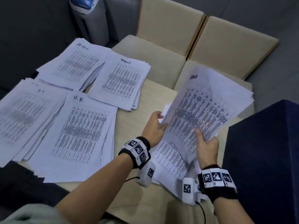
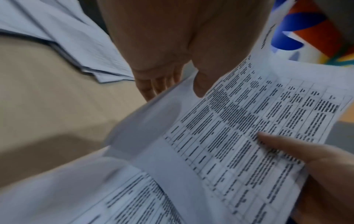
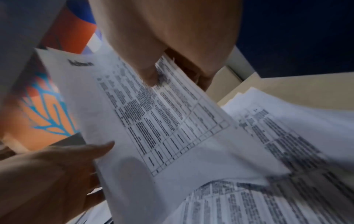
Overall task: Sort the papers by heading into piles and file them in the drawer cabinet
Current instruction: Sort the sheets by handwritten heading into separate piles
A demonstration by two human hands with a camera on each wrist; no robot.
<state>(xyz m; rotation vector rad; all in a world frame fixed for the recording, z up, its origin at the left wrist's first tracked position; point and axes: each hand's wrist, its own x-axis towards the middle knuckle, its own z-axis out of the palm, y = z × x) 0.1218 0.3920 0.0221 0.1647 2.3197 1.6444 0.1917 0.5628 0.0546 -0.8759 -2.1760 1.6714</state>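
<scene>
Four sorted piles lie on the table's left half: ADMIN [image 1: 76, 65], TASKLIST [image 1: 123, 81], IT [image 1: 27, 113] and H-R [image 1: 82, 131]. At the right, both hands lift a printed sheet [image 1: 203, 113] headed "Admin" [image 3: 134, 121] off an unsorted stack [image 1: 168, 159]. My left hand [image 1: 155, 126] pinches the sheet's left edge [image 2: 191, 115], thumb on top, fingers beneath. My right hand [image 1: 207, 144] pinches its lower right part, thumb [image 3: 149, 75] on the printed face.
The beige table [image 1: 142, 198] shows bare between the piles and the stack. A dark blue box-like block [image 1: 265, 159] stands at the right edge. Beige chairs [image 1: 169, 46] sit behind the table, and a grey bin [image 1: 90, 18] at the back left.
</scene>
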